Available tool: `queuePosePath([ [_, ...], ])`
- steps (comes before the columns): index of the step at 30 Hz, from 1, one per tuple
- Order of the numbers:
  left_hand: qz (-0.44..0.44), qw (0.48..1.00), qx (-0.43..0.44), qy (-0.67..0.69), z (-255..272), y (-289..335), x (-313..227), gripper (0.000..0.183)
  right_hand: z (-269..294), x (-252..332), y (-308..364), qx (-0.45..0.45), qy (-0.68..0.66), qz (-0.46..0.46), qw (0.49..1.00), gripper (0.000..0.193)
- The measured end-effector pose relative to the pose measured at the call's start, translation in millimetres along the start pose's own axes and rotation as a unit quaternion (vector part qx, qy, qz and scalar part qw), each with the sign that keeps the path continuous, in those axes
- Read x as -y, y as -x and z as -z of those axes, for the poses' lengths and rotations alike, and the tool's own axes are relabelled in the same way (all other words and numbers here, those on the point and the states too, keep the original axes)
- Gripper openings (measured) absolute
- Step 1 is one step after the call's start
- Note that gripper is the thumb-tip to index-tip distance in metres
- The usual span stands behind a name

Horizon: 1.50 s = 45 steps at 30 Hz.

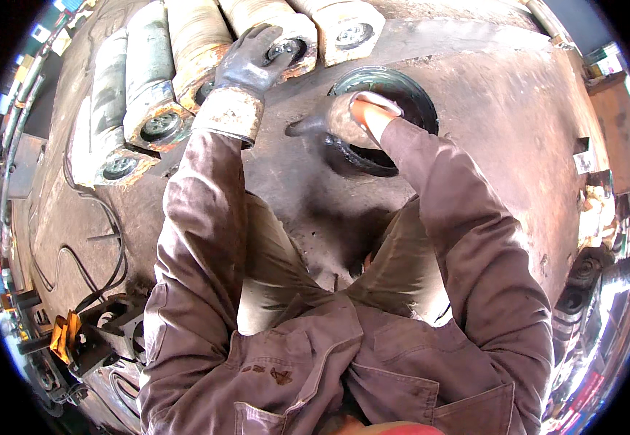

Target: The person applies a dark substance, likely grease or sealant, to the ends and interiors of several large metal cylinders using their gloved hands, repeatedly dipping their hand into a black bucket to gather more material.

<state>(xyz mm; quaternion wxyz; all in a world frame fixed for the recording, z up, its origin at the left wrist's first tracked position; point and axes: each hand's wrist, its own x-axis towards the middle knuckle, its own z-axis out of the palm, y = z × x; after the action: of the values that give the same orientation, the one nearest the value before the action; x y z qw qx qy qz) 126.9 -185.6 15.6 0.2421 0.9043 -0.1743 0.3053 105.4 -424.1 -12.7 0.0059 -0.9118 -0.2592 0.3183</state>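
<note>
My left hand (248, 61), in a dark grey glove with a worn pale cuff, rests on the end of a heavy round metal part (304, 54) with a blocky, many-sided end and a recessed hole. Its fingers are spread. A dark glove with a pale cuff covers my right hand (336, 122), which is over the left rim of a round black basin (418, 94). One dark finger of that glove points left, past the rim. The other fingers are hidden, and whether they grip anything does not show.
Several similar metal parts (148, 54) lie side by side at the far left on the large brown metal surface (496, 138). A black cable (115, 217) curls along the left. Machine parts with an orange piece (64, 337) stand lower left; more hardware (583, 275) lines the right edge.
</note>
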Motion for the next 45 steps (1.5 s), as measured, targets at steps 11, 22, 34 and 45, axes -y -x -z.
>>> queuePosePath([
  [11,-0.024,1.000,0.011,0.009,-11,0,10,0.059,0,-80,19,-0.251,-0.798,0.037,0.546,0.036],
  [22,-0.014,1.000,0.019,-0.002,-10,-3,1,0.060,33,-88,-45,-0.280,-0.695,0.107,0.654,0.037],
  [34,-0.031,0.999,0.015,0.018,-17,-8,-3,0.054,39,-106,-102,-0.317,-0.467,-0.048,0.824,0.051],
  [45,-0.032,0.999,0.021,0.023,-8,0,3,0.057,42,-95,-17,-0.294,0.060,-0.010,0.954,0.046],
])
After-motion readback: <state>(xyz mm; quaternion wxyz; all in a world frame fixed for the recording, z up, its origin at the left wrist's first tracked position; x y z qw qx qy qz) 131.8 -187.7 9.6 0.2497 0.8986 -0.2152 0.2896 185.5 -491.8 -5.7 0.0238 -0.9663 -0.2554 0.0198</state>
